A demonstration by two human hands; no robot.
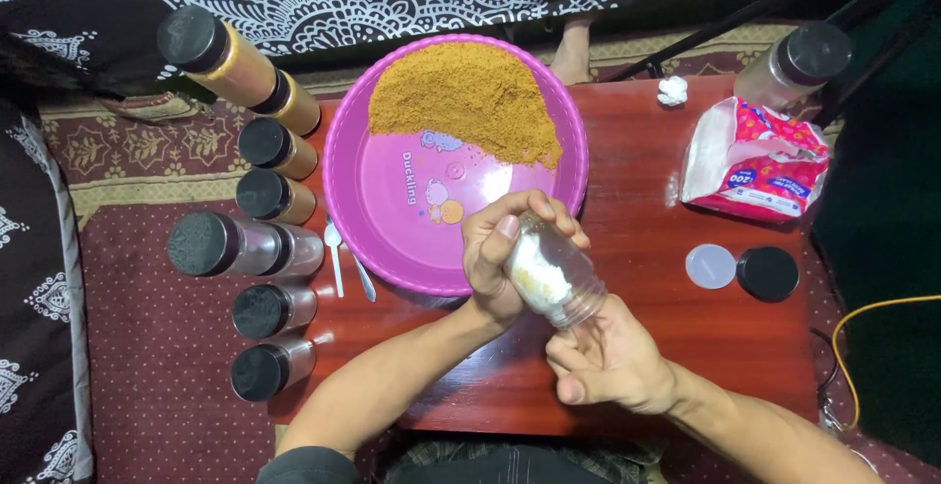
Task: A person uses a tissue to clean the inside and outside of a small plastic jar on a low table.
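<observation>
My right hand [610,360] grips the base of a small clear jar [559,283], tilted over the red table [667,337]. My left hand [505,249] is at the jar's open mouth, fingers pressing a wad of white tissue [537,270] that fills the inside. Just beyond the hands lies a large pink plate [392,210] with a heap of brown powder [466,102] on its far half.
Several black-capped jars [265,249], some filled with brown powder, line the table's left edge beside two small spoons [335,249]. At the right lie a pink tissue packet [755,156], a clear inner lid [710,266], a black cap [767,273] and a capped jar [796,65].
</observation>
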